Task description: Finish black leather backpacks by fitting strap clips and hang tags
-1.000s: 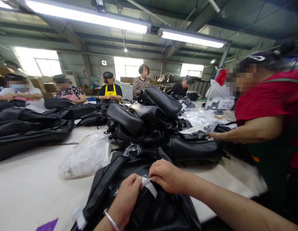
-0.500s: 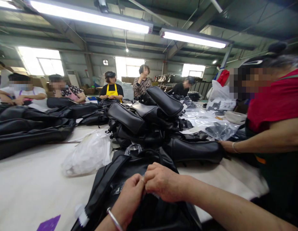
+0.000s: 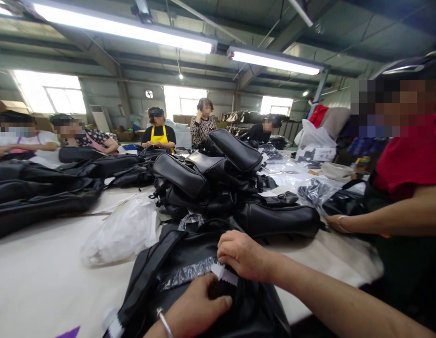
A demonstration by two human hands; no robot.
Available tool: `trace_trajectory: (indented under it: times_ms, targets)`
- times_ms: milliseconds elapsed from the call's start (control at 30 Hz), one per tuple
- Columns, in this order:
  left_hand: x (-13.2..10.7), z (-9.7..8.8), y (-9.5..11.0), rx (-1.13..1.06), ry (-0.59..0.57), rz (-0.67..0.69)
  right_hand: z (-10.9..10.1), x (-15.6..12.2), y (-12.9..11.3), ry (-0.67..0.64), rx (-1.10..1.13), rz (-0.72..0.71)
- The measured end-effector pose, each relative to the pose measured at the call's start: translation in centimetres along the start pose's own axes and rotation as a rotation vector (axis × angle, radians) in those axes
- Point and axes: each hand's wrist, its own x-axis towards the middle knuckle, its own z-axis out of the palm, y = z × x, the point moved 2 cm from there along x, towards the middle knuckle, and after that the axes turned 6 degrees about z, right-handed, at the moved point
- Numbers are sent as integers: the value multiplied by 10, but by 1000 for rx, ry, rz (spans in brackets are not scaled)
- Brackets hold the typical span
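A black leather-like bag (image 3: 175,253) lies in front of me. Across it runs a band of crinkled clear plastic (image 3: 189,272). At the end of this band is a small white strip (image 3: 225,274) with a zigzag edge. My right hand (image 3: 242,256) has its fingers curled closed at the top of the white strip. Below it, my left hand (image 3: 202,300), with a bangle at the wrist, rests over the bag, thumb and forefinger apart. Its other fingertips are hidden. A second white zigzag piece (image 3: 115,326) sits at the bag's lower left edge.
Behind the bag rises a pile of black bags (image 3: 203,178). A plastic bag of white material (image 3: 121,232) lies on the pale table (image 3: 38,272). More black bags (image 3: 45,188) lie left. A co-worker in red (image 3: 411,159) reaches in from the right; several people sit or stand beyond.
My hands have parted from a shared pinch. The left has moved down and opened; the white strip and plastic band now show. The view has shifted slightly, and the co-worker at right has moved.
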Motion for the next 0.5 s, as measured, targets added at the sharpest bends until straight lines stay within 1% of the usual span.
trace_trajectory:
  times_ms: [67, 133, 200, 267, 367, 433, 500]
  targets:
    - [2, 0, -4, 88, -31, -40, -5, -2, -2, 38, -3, -6]
    - [2, -3, -5, 107, -14, -87, -13, -7, -5, 100, 13, -28]
    - [1, -7, 0, -24, 11, -53, -20, -15, -9, 99, 4, -82]
    - [-3, -9, 9, -256, -8, -23, -23, -23, -13, 22, -65, -126]
    - [-11, -6, 23, -548, -66, -118, -21, -29, -17, -99, -182, -118]
    - [-15, -2, 30, -617, -69, -154, -18, -27, -20, -101, -206, -108]
    - [-18, 3, 33, -567, -100, -122, -16, -24, -26, -82, -212, -171]
